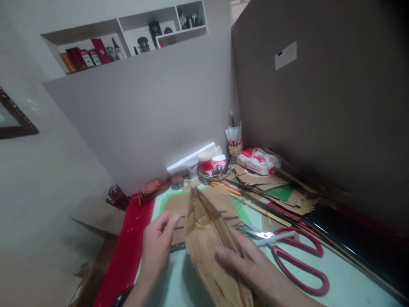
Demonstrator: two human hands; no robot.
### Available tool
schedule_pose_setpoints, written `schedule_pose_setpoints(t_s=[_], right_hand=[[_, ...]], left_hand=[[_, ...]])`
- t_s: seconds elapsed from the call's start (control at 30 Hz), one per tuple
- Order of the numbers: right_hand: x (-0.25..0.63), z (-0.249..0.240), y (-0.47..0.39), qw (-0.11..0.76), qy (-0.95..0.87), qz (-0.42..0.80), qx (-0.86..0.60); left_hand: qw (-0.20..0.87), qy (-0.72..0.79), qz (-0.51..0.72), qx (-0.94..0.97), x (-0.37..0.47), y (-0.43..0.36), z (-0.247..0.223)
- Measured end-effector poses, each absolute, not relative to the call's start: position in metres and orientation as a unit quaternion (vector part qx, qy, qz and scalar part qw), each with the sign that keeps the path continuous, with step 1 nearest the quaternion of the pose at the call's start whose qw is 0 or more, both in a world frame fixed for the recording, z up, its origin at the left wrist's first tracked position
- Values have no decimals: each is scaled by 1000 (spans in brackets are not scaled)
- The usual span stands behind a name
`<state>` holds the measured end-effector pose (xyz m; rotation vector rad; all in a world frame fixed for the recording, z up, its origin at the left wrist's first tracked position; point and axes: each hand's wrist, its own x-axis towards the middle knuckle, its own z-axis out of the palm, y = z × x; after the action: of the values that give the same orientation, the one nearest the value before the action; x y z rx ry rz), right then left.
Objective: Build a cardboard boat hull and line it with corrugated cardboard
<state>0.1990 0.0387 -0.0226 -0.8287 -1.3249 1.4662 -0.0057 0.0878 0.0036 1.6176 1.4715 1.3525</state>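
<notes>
My right hand [246, 259] grips a folded brown cardboard piece [202, 243], long and boat-like with a pointed far end. Its thumb presses on the creased inner face, while the other fingers are hidden behind the side wall. Just left of that piece is my left hand [158, 238], closed with thumb and forefinger pinched together. Whatever it may hold is too small or hidden to make out. Behind both hands lies a flat cardboard sheet [177, 201] with dark slits. Large scissors [288, 253] with red handles rest beside my right hand.
Cardboard scraps [259, 180] and thin sticks run along the right, near a shiny black object [348, 238]. A round tray [210, 179] carries a red-and-white cup [206, 160]. A pen holder [235, 151] and a tissue pack [258, 160] stand by the grey panels. Red cloth [119, 255] borders the left.
</notes>
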Motion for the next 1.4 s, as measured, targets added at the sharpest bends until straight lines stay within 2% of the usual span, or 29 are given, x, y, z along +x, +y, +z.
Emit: schedule_pose_setpoints(t_s=[0.2,0.6,0.83,0.97,1.07,1.23,1.4], right_hand=[[200,-25,35,468,-572,567,-364],[198,-25,38,471,-577,525,-412],[198,-32,38,478,-587,491,-431],[196,-34,37,449,-630,456,-441],[199,-24,36,432,-632,472,-438],[208,-8,34,491,-603,484,-401],[206,-12,27,496,-582,523,-375]], left_hand=[[290,533,483,632,-2,87,3],[305,536,533,580,-6,85,7],[359,523,483,604,0,77,12],[342,519,442,647,9,70,10],[336,515,412,673,17,65,9],[346,488,355,718,27,57,2],[332,468,331,749,37,49,-10]])
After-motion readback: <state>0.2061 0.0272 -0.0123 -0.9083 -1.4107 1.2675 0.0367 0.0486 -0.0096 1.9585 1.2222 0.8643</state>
